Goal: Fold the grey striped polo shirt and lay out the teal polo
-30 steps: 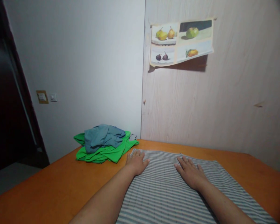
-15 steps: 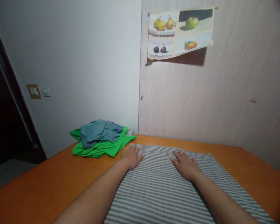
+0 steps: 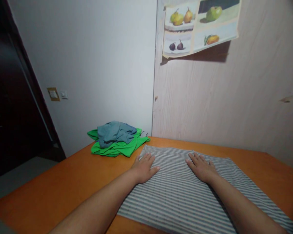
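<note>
A grey-and-white striped cloth [image 3: 175,191] lies spread flat on the orange table, its near left edge now showing above bare tabletop. My left hand [image 3: 144,168] rests palm down near its far left corner, fingers outstretched and thumb pointing right. Farther right, my right hand [image 3: 201,167] also presses flat on the stripes close to the far edge, with fingers spread. Neither hand grips anything. Whether the cloth is a garment cannot be made out, as its right part runs under my right forearm and toward the frame edge.
Left of the cloth, a crumpled heap holds a blue-grey cloth [image 3: 114,133] on top of a bright green cloth [image 3: 122,148]. The orange table [image 3: 70,182] meets a wall behind. A fruit poster [image 3: 195,29] hangs there. A dark doorway [image 3: 17,97] stands at left.
The view has swung left, so everything sits farther right. My left hand has slid slightly nearer over the cloth; my right hand stays about where it was. The cloth's near left edge has come into view.
</note>
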A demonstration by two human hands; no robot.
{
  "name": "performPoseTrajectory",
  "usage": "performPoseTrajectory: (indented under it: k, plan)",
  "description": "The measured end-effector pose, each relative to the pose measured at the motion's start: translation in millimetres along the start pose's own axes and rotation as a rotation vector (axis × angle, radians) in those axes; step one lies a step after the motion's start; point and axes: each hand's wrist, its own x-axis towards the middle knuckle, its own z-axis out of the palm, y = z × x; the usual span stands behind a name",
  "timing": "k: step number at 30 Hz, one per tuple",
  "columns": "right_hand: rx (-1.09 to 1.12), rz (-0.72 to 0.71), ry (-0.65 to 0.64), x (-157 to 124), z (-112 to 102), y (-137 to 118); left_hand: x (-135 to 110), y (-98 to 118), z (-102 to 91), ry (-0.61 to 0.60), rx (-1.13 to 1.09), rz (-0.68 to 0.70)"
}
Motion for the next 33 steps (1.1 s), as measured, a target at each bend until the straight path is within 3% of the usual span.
performPoseTrajectory:
  k: [4, 7, 10, 14, 17, 23, 29, 33]
  plan:
    - [0.003, 0.004, 0.000, 1, -1, 0, -12, -21, -9.7, 0.005, 0.068, -0.124]
    - [0.011, 0.007, 0.003, 1, -2, 0, -18, -23, -17.4, 0.062, 0.105, -0.188]
    - [0.018, 0.002, -0.001, 2, -1, 1, -30, -3, -17.5, 0.111, 0.056, -0.121]
    - [0.010, -0.004, 0.000, 3, 0, 3, -53, 26, -8.6, 0.015, -0.048, 0.019]
    - [0.009, -0.013, 0.004, 3, 1, 4, -69, 24, -6.2, -0.049, -0.032, 0.073]
    - [0.016, -0.014, -0.001, 4, 1, 4, -79, 11, -21.0, -0.014, 0.038, -0.070]
    - [0.017, -0.010, 0.004, 4, 1, 4, -88, 41, -15.4, -0.057, -0.075, 0.121]
    - [0.019, -0.005, 0.005, 4, 1, 3, -94, 41, -7.8, -0.094, -0.066, 0.150]
